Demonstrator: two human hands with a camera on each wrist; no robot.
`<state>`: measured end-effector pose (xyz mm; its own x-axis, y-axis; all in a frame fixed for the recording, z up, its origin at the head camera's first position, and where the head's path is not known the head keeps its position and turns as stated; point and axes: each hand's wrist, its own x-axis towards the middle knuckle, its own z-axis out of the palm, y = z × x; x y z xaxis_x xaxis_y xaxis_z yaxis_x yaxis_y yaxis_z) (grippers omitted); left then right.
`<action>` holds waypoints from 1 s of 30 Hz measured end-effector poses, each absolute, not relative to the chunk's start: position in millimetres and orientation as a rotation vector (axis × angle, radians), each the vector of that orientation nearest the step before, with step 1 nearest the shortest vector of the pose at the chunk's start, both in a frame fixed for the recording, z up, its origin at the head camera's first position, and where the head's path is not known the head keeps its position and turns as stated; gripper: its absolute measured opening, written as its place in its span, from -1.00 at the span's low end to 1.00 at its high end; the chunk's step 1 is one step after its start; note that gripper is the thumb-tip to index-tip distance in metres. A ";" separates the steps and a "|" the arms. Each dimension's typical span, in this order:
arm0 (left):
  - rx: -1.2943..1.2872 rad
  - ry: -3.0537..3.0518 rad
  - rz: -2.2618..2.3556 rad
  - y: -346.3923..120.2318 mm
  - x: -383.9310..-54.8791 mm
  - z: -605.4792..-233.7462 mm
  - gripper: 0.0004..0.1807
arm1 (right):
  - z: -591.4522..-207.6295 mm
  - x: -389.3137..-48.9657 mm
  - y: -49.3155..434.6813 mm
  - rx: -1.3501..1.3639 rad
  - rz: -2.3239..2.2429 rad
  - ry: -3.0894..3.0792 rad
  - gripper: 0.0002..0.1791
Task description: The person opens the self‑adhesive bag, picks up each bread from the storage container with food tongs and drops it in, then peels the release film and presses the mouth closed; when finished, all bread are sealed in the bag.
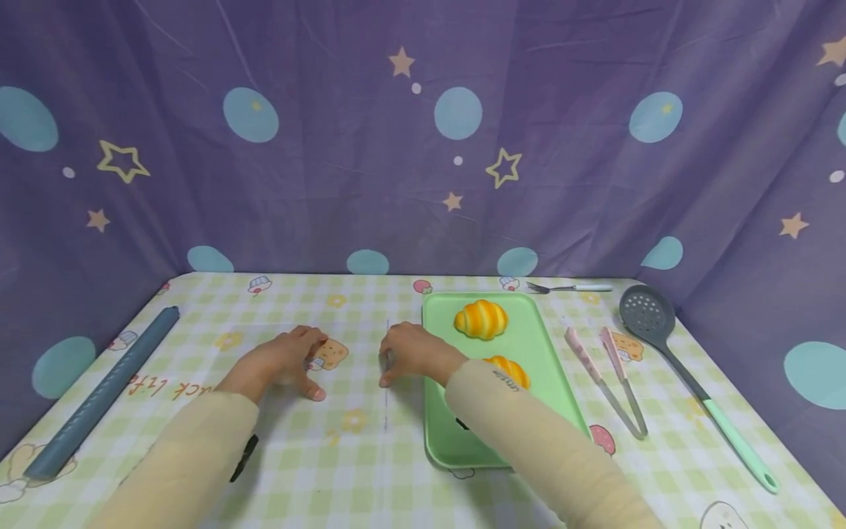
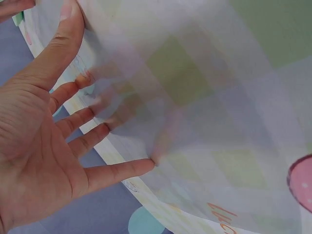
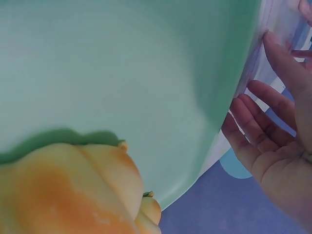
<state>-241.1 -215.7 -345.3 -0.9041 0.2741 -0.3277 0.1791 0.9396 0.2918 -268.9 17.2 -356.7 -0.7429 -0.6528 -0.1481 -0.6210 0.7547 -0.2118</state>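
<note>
A clear, flat plastic bag lies on the tablecloth between my hands, with a straight seam along its right side. My left hand is spread over the bag's left part; in the left wrist view the fingertips rest on the clear plastic. My right hand is at the seam side, thumb and fingers apart, fingertips right at the edge. Its forearm crosses a green tray holding two croissants, one toward the back and one partly hidden by the sleeve.
Pink-tipped tongs and a slotted skimmer with a mint handle lie right of the tray. A fork lies at the back edge. A dark blue-grey roll lies along the left edge. A purple curtain hangs behind.
</note>
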 end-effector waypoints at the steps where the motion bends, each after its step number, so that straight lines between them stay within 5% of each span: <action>1: 0.331 2.726 0.357 -215.8 -240.6 -345.1 0.16 | -357.3 -269.0 16.4 -0.999 -0.213 2.743 -0.51; 18: 0.346 2.685 0.230 -209.9 -237.9 -336.9 0.16 | -358.8 -265.1 10.5 -0.822 -0.251 2.768 -0.51; 30: 0.575 2.750 0.650 -212.8 -250.1 -353.6 -0.28 | -356.3 -260.0 8.1 -0.816 -0.288 2.797 -0.52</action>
<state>-250.1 -212.8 -353.6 -0.8887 0.4315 -0.1546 0.3167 0.8219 0.4735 -260.0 8.1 -356.3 -0.8236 -0.5473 -0.1488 -0.5055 0.8274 -0.2448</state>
